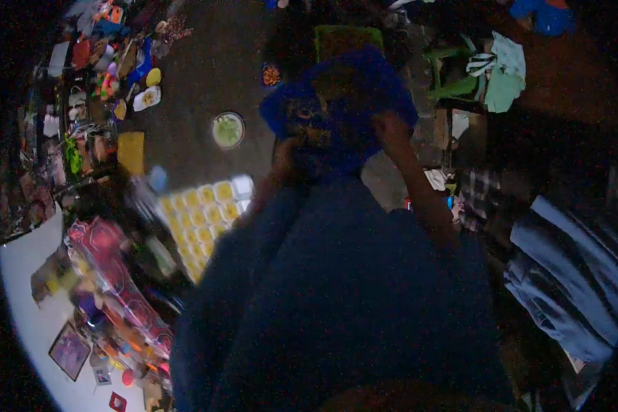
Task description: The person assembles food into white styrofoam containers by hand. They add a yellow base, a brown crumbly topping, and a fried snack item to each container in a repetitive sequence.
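A wide blue container [391, 79], perhaps a basin or basket, is held out in front of my body. Some yellowish-brown stuff [314, 134] shows inside it, too dark to name. My left hand [290, 150] grips its near left edge, the fingers partly lost in shadow. At the right side, my right hand [390, 129] is closed on the edge. Below and left of the container, close to my left forearm, lies a white tray [242, 185] with rows of round yellow pieces.
A round bowl [215, 130] with pale green contents stands on the floor at left. Beyond it sits a small dish [270, 75] of orange-brown bits. A green-rimmed object [350, 29] lies ahead. Pale green cloth [507, 72] hangs at right. Clutter [106, 82] lines the far left.
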`<state>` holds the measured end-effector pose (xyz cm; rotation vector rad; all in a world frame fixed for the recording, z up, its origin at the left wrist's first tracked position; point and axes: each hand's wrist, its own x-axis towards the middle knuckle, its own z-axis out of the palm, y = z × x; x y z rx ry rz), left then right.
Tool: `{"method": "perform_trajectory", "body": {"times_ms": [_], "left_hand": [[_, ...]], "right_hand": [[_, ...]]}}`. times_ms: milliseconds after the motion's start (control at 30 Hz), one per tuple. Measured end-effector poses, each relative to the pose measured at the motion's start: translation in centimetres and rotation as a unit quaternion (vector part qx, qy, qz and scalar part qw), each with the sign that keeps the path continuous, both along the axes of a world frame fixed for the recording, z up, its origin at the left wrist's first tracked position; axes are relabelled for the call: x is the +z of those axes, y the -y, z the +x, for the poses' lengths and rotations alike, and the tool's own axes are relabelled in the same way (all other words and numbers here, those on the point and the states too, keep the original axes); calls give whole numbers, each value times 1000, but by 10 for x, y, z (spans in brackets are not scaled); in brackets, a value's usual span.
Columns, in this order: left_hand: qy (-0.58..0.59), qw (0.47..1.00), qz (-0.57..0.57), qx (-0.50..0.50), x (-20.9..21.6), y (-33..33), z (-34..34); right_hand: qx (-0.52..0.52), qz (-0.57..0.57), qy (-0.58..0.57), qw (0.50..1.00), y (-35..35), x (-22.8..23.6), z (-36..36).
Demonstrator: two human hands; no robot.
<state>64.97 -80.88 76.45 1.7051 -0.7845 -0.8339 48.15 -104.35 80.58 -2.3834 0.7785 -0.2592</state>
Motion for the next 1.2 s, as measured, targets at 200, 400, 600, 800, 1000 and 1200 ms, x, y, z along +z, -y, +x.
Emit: {"method": "perform_trajectory", "body": {"times_ms": [200,400,600,800,1000,1200], "left_hand": [[-264,941,-73,198,26,-28,-9],[-346,854,-48,385,-9,-96,-5],[-329,806,-17,492,-41,-154,-33],[-315,767,5,559,-131,-173,-70],[-303,767,40,565,-273,-166,-88],[-247,812,60,525,-498,-123,-73]], "right_hand": [[10,-56,-66,996,-3,-9,45],[232,-26,91,968,-106,-10,77],[234,-20,57,970,-128,-64,103],[307,-26,128,943,-151,-131,120],[217,176,94,955,-149,-309,125],[-1,265,61,962,-34,-599,128]]}}
